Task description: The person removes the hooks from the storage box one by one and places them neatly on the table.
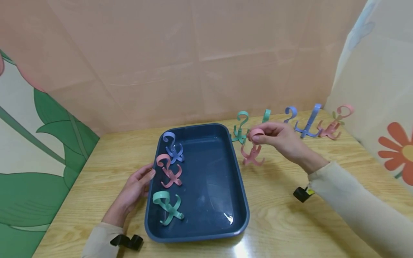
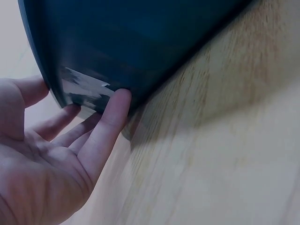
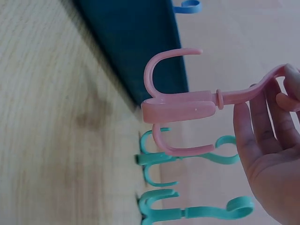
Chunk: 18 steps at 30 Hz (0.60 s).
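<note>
My right hand (image 1: 280, 138) pinches a pink multi-prong hanging hook (image 3: 180, 108) by its curled top. The hook hangs prongs down just outside the right wall of a dark blue tray (image 1: 206, 239), over the table. My left hand (image 1: 137, 186) touches the tray's left outer side, its fingertips (image 2: 118, 101) against the wall near a torn label (image 2: 84, 86). Along the left inside of the tray lie a blue hook (image 1: 175, 153), a pink hook (image 1: 172, 177) and a green hook (image 1: 171, 209).
Past the tray's right side stand more hooks near the back wall: a green hook (image 1: 239, 134), another green hook (image 1: 266, 115) partly behind my right hand, two blue hooks (image 1: 292, 113), (image 1: 309, 123) and a pink hook (image 1: 330, 130). The wooden table (image 1: 274, 222) meets a flower-printed wall on the right.
</note>
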### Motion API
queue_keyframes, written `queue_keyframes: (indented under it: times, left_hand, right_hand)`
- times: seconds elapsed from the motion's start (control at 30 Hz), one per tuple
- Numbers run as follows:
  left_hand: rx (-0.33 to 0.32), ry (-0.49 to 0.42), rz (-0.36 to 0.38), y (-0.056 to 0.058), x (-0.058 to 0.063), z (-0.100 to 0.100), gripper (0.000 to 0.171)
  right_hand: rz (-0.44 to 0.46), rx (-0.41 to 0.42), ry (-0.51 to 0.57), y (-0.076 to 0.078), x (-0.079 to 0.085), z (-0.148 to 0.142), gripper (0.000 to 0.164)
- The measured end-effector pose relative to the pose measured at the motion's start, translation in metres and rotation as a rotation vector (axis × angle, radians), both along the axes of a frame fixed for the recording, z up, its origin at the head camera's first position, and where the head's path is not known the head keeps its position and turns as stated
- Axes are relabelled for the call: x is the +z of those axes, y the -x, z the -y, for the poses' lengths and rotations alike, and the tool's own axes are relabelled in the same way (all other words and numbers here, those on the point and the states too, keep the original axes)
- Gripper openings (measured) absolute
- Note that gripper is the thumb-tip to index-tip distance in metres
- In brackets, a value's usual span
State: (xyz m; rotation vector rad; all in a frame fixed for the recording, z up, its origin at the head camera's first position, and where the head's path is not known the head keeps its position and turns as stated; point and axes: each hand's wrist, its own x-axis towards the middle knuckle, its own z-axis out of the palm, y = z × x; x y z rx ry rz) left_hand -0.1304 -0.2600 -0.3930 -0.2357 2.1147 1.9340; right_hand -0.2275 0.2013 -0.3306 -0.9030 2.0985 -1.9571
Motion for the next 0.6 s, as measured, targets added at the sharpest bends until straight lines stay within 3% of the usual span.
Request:
queue_keyframes:
  times: [0.6]
  left_hand:
    - [0.009, -0.009, 0.007, 0.0, -0.002, 0.001, 0.06]
  right_hand:
    - [0.045, 0.057, 0.008, 0.009, -0.027, 0.005, 0.018]
